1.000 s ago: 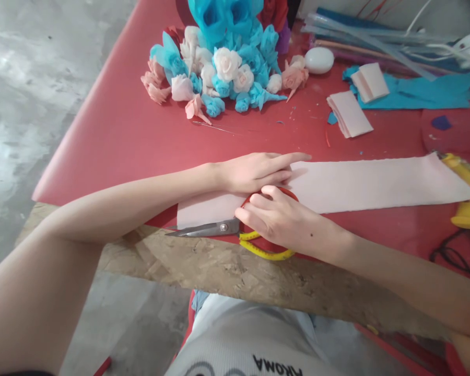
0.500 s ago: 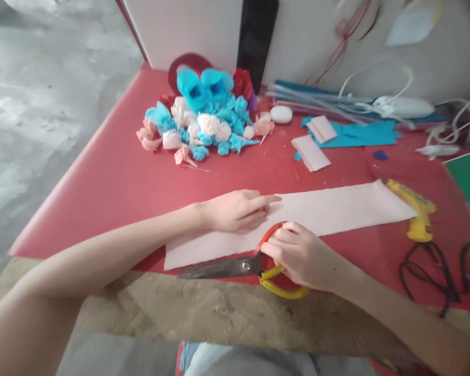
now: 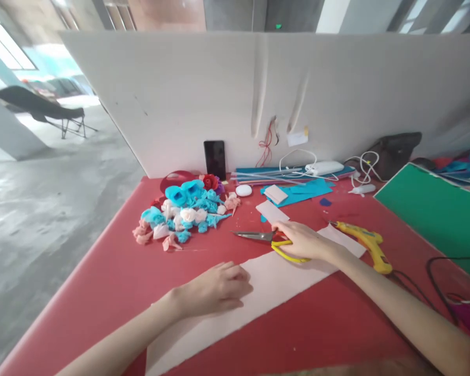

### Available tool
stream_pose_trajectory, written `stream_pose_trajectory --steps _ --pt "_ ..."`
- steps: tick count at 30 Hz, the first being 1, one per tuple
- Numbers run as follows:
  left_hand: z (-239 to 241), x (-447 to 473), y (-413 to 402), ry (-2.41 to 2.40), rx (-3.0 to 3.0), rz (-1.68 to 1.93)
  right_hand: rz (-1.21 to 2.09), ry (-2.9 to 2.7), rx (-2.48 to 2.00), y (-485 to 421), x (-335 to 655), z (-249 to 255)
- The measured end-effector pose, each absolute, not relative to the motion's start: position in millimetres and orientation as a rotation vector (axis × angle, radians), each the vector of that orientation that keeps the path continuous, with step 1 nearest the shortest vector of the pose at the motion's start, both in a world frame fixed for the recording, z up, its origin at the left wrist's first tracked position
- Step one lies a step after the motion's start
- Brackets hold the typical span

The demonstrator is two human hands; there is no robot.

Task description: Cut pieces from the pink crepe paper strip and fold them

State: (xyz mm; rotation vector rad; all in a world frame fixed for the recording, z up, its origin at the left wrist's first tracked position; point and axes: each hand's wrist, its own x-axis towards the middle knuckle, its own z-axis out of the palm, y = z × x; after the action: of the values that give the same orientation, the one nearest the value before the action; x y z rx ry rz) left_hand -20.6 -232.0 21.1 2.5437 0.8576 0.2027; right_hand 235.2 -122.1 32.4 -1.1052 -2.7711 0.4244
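My left hand [image 3: 215, 290] rests palm down on a long pale pink paper strip [image 3: 258, 292] that lies across the red table [image 3: 102, 282]; its fingers are curled loosely on the paper. My right hand [image 3: 301, 241] reaches farther out, fingers wrapped round the red and yellow handles of the scissors [image 3: 264, 239]. The blades are closed, point left and lie low over the table, just beyond the strip.
A heap of blue, white and pink paper flowers [image 3: 184, 211] sits at the back left. A yellow glue gun [image 3: 366, 244] lies right of the strip. Folded pink pieces [image 3: 274, 203], blue paper [image 3: 301, 190], cables, a phone [image 3: 214, 159] and a green sheet [image 3: 434, 214] stand near the white partition.
The camera has tilted up, showing the partition. My right hand has carried the scissors from the near edge of the strip to the far side. My left hand stays on the paper.
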Motion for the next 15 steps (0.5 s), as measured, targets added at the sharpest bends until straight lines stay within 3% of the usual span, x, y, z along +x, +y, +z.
stream_pose_trajectory --steps 9,15 --pt "48 -51 -245 1.06 2.315 0.005 0.343 -2.756 -0.994 -111 203 23" --pt "60 -26 -263 1.238 2.444 -0.036 0.347 -2.594 -0.94 -163 198 74"
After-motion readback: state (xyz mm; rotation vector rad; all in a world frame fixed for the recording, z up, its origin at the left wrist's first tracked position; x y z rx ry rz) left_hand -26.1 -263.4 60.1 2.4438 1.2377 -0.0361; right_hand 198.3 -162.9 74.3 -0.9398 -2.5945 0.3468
